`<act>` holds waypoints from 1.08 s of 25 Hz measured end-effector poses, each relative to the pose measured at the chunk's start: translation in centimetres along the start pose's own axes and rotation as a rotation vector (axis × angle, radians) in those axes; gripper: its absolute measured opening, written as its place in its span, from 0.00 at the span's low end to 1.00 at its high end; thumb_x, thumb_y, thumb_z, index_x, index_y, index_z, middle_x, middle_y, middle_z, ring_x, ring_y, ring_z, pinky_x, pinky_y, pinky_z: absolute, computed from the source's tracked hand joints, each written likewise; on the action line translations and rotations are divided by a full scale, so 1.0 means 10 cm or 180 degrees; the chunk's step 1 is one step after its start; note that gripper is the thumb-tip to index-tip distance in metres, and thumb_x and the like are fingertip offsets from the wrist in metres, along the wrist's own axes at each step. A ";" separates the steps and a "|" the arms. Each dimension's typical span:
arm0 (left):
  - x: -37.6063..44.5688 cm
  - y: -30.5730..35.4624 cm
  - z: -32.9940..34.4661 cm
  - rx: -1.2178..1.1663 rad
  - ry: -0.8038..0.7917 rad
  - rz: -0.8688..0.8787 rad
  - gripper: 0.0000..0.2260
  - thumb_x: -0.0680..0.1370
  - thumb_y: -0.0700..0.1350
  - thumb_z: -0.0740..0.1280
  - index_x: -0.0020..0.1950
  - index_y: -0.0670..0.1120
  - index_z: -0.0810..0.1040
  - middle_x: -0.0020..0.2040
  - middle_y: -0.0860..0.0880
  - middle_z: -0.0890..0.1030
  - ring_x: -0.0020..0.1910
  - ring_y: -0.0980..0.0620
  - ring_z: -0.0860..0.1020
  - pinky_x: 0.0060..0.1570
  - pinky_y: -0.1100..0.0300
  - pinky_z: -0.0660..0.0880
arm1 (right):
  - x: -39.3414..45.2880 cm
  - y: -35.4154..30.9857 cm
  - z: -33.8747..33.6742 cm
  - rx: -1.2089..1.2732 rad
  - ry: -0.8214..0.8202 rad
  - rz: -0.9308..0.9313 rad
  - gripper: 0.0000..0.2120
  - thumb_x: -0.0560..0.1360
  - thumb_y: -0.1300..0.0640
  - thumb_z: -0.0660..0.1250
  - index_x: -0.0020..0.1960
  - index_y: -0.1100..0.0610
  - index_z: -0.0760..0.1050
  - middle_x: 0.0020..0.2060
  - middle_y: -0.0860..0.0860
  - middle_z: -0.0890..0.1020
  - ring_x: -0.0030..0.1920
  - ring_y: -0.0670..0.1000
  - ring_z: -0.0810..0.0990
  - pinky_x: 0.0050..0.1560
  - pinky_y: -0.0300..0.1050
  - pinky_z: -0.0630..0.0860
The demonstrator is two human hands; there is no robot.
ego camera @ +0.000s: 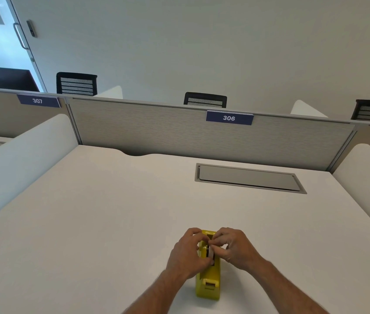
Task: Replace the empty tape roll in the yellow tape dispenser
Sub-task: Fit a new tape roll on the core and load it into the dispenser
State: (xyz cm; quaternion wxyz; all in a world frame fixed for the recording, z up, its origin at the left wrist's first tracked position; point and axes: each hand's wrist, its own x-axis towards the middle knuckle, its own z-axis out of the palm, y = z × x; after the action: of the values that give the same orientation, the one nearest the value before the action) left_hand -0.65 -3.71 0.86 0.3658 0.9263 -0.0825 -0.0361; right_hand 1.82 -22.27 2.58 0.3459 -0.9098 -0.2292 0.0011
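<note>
Nearest, at 6 o'clock: yellow tape dispenser (209, 281), glossy plastic, cutter end toward the camera, standing on the white matte surface (111, 211). Left hand (188, 252) curled against its left side, right hand (232, 245) pinched over the top slot on a pale roll (211, 253). Grey recessed hatch (249, 179) at 1 o'clock, well apart. Fabric partition (157, 128) at 12, rounded white dividers at 9 and 3. Wide bare room all round.

You are working over a bare tabletop (111, 223); only the side dividers (27, 150) and rear partition (157, 128) are hemming you in.
</note>
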 end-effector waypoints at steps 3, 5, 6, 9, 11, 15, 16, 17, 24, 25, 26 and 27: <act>0.00 0.00 0.00 0.0008 0.0002 0.0017 0.24 0.66 0.59 0.76 0.60 0.58 0.77 0.68 0.59 0.70 0.53 0.56 0.78 0.54 0.58 0.79 | 0.00 0.00 -0.01 -0.0008 0.0000 0.0004 0.07 0.70 0.54 0.74 0.47 0.48 0.86 0.43 0.43 0.85 0.44 0.43 0.80 0.44 0.43 0.79; 0.00 0.00 0.00 0.0006 0.0001 0.0033 0.24 0.66 0.59 0.76 0.60 0.58 0.77 0.68 0.59 0.70 0.52 0.57 0.77 0.53 0.60 0.79 | -0.01 -0.02 -0.01 -0.0015 -0.0003 0.0019 0.08 0.68 0.50 0.74 0.46 0.48 0.85 0.41 0.42 0.83 0.42 0.43 0.79 0.43 0.43 0.79; 0.00 0.00 0.00 0.0004 0.0005 0.0049 0.24 0.66 0.59 0.76 0.60 0.58 0.77 0.68 0.59 0.70 0.52 0.57 0.77 0.52 0.61 0.78 | -0.02 -0.02 -0.01 -0.0041 0.0001 0.0011 0.08 0.67 0.49 0.74 0.46 0.48 0.84 0.40 0.41 0.83 0.41 0.44 0.78 0.42 0.42 0.79; 0.00 0.00 0.00 0.0018 0.0012 0.0074 0.24 0.67 0.59 0.75 0.61 0.58 0.77 0.69 0.59 0.69 0.51 0.58 0.77 0.52 0.63 0.78 | -0.04 -0.03 0.01 -0.0101 0.0044 -0.0027 0.09 0.65 0.48 0.74 0.45 0.47 0.82 0.39 0.40 0.82 0.40 0.45 0.77 0.41 0.41 0.78; 0.00 0.01 -0.01 0.0016 0.0014 0.0062 0.24 0.67 0.59 0.75 0.61 0.58 0.77 0.69 0.59 0.69 0.52 0.57 0.78 0.52 0.62 0.78 | -0.05 -0.03 0.01 -0.0112 0.0090 -0.0061 0.09 0.66 0.48 0.74 0.45 0.48 0.84 0.39 0.41 0.83 0.40 0.44 0.78 0.41 0.41 0.78; 0.00 0.02 -0.02 -0.0007 0.0018 0.0059 0.22 0.67 0.59 0.76 0.59 0.58 0.78 0.68 0.60 0.70 0.52 0.57 0.78 0.52 0.61 0.78 | -0.03 -0.01 0.01 -0.0069 0.0114 -0.0056 0.07 0.67 0.51 0.75 0.45 0.47 0.86 0.40 0.40 0.86 0.43 0.42 0.80 0.44 0.38 0.77; 0.00 0.02 -0.02 -0.0019 0.0026 0.0059 0.22 0.67 0.59 0.76 0.58 0.58 0.78 0.67 0.60 0.70 0.52 0.57 0.77 0.51 0.61 0.78 | -0.02 0.00 0.01 -0.0035 0.0116 -0.0029 0.06 0.67 0.52 0.75 0.44 0.46 0.86 0.40 0.40 0.86 0.43 0.42 0.80 0.43 0.38 0.77; 0.00 0.02 -0.02 -0.0023 0.0033 0.0058 0.22 0.67 0.59 0.76 0.58 0.57 0.78 0.67 0.60 0.70 0.52 0.57 0.77 0.51 0.61 0.78 | -0.01 0.00 0.00 -0.0011 0.0107 -0.0005 0.05 0.68 0.53 0.75 0.44 0.46 0.86 0.39 0.40 0.86 0.43 0.42 0.80 0.43 0.37 0.76; 0.00 0.01 -0.01 -0.0024 0.0031 0.0045 0.23 0.66 0.58 0.77 0.59 0.58 0.78 0.67 0.60 0.70 0.52 0.57 0.77 0.51 0.61 0.78 | -0.04 0.02 0.00 -0.0013 0.0064 0.0003 0.09 0.67 0.48 0.75 0.47 0.46 0.86 0.42 0.36 0.83 0.46 0.43 0.80 0.42 0.34 0.75; 0.00 0.01 0.00 -0.0024 0.0032 0.0040 0.23 0.66 0.58 0.77 0.58 0.58 0.78 0.67 0.60 0.70 0.52 0.57 0.77 0.52 0.60 0.79 | -0.04 0.03 0.00 -0.0003 0.0074 0.0032 0.08 0.68 0.49 0.75 0.47 0.46 0.86 0.41 0.35 0.83 0.47 0.42 0.80 0.43 0.35 0.76; 0.00 0.01 0.00 -0.0018 0.0028 0.0032 0.23 0.65 0.58 0.77 0.58 0.58 0.78 0.67 0.60 0.70 0.52 0.56 0.77 0.52 0.59 0.79 | -0.03 0.03 0.00 0.0010 0.0085 0.0058 0.08 0.68 0.51 0.75 0.47 0.46 0.86 0.41 0.34 0.82 0.47 0.42 0.80 0.44 0.36 0.76; 0.00 0.00 0.00 -0.0016 0.0024 0.0021 0.24 0.65 0.58 0.78 0.58 0.58 0.78 0.67 0.60 0.70 0.53 0.56 0.77 0.52 0.59 0.79 | -0.03 0.03 0.00 0.0024 0.0093 0.0073 0.07 0.68 0.52 0.75 0.47 0.45 0.86 0.40 0.33 0.82 0.47 0.41 0.80 0.45 0.37 0.77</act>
State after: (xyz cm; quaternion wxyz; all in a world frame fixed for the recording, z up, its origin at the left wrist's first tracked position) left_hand -0.65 -3.78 0.86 0.3686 0.9252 -0.0841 -0.0317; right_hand 1.70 -22.60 2.39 0.3526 -0.9110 -0.2137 -0.0073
